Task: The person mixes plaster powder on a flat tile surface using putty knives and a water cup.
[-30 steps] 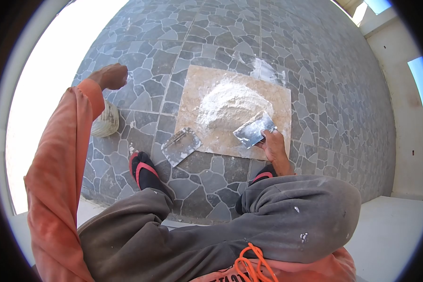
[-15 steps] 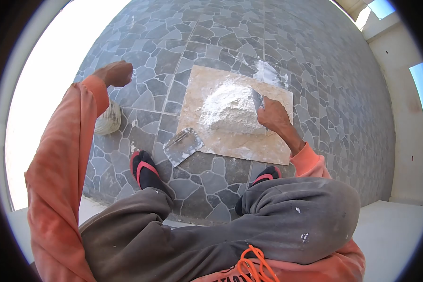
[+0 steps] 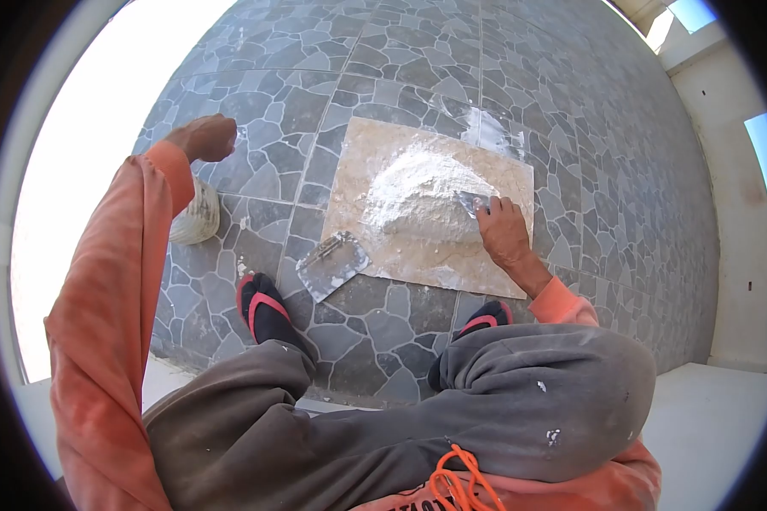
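My right hand point(image 3: 504, 232) is wrapped round a small metal scraper point(image 3: 472, 203), whose blade touches the right side of a heap of white powder point(image 3: 422, 192). The heap lies on a beige square board point(image 3: 349, 179) on the floor. My left hand point(image 3: 206, 138) is closed and held up at the left, above and beyond a whitish bucket point(image 3: 198, 213); whatever its fingers hold, if anything, is hidden. A wide metal plate-like tool point(image 3: 332, 264), smeared with white, rests at the board's near left corner.
Grey stone-patterned tiles point(image 3: 341, 341) cover the floor. A white smear point(image 3: 490, 134) marks the tiles behind the board. My feet in red-strapped sandals point(image 3: 268, 305) stand near the board's front. A pale wall point(image 3: 741, 281) rises at the far right.
My right hand has moved down and slightly right, and the scraper blade has turned from steep to nearly level. My left hand has shifted slightly left.
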`<state>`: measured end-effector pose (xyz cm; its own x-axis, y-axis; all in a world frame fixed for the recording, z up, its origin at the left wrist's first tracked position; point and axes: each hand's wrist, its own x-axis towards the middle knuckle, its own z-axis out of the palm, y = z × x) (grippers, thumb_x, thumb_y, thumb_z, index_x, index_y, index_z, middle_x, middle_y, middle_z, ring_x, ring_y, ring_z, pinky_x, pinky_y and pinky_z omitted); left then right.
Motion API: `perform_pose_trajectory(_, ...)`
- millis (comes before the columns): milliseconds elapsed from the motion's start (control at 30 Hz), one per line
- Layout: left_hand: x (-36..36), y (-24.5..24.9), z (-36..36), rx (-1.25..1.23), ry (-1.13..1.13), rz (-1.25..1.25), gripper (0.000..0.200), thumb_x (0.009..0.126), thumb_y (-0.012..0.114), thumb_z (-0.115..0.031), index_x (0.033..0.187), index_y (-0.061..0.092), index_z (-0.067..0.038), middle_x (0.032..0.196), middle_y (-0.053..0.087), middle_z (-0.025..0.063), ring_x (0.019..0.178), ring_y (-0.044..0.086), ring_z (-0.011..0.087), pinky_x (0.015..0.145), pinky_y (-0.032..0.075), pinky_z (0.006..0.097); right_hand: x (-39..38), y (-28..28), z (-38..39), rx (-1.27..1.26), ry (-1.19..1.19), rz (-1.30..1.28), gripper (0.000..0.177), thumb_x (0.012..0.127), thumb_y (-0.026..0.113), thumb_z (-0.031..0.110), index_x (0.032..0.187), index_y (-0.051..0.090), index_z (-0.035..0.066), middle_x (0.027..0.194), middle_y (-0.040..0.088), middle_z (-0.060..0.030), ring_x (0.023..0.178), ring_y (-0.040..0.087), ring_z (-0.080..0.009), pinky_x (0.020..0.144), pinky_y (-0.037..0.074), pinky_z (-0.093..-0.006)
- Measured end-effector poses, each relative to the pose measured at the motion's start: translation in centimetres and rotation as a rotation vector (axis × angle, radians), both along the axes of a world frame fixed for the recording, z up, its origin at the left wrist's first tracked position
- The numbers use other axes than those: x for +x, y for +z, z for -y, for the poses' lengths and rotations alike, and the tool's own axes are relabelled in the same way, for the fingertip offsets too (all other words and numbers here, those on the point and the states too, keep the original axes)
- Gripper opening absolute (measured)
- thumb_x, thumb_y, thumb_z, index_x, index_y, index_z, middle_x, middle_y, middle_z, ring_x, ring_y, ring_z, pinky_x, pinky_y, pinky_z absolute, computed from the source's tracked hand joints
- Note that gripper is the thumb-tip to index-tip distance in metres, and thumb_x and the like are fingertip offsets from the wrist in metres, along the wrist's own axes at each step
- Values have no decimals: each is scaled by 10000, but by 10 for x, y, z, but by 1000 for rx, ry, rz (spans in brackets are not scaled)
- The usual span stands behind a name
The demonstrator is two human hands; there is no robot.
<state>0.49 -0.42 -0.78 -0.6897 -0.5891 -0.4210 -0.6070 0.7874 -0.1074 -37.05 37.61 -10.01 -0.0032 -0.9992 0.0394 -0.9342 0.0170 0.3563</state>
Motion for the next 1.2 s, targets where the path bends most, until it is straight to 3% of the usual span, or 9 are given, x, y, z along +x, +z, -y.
perform_pose_trajectory(167,1,-3,0,1,-35,-44,185,802,536,-82,724,649,42,716,630,255,648,608,398,643,478,475,-8,-1,-7,55,8,-59,263,797,608,121,1050,648,61,932,561,-112,915,537,-257,742,417,-375)
perform_pose_trajectory(267,-2,-2,1,-2,14,44,182,812,558,-106,787,681,25,800,669,232,751,657,394,674,510,459,-6,13,-4,18,-21,-65,299,829,558,106,1114,630,48,931,559,-118,921,543,-268,785,437,-386)
perform_pose_trajectory(367,-6,5,-5,-17,31,96,178,812,564,-108,802,685,22,815,672,230,765,657,395,685,511,462,-3,14,5,-28,2,-78,243,801,596,113,1032,648,59,923,558,-107,911,533,-256,749,418,-378)
perform_pose_trajectory(467,-2,0,-3,-8,-16,-19,172,795,548,-72,716,647,45,718,633,254,645,613,390,639,480,469,1,3,9,-57,54,-59,242,802,592,111,1032,647,59,928,559,-109,914,532,-255,756,418,-375)
perform_pose_trajectory(567,-7,7,-8,-15,8,45,177,809,555,-98,789,678,27,804,667,231,762,650,397,683,511,461,-7,-7,6,-36,83,-66,241,802,595,113,1031,648,62,932,560,-111,922,533,-257,760,417,-375)
perform_pose_trajectory(700,-2,3,-5,3,22,50,172,806,553,-93,786,681,21,806,665,232,763,650,392,686,511,458,-14,9,-5,31,24,-64,231,809,602,110,1031,646,64,938,562,-118,921,539,-261,758,423,-380)
perform_pose_trajectory(867,5,-3,1,-12,-12,4,173,791,547,-80,728,656,39,726,636,253,661,609,401,651,477,478,-23,18,-9,-26,-75,80,243,813,588,92,1048,639,57,939,560,-131,915,553,-286,761,459,-395)
perform_pose_trajectory(1200,2,-2,-2,-33,-15,8,170,800,565,-99,772,680,22,789,662,239,743,648,396,691,512,457,-29,8,-12,-211,-180,350,298,799,535,63,1079,633,36,956,580,-170,903,591,-335,773,518,-431)
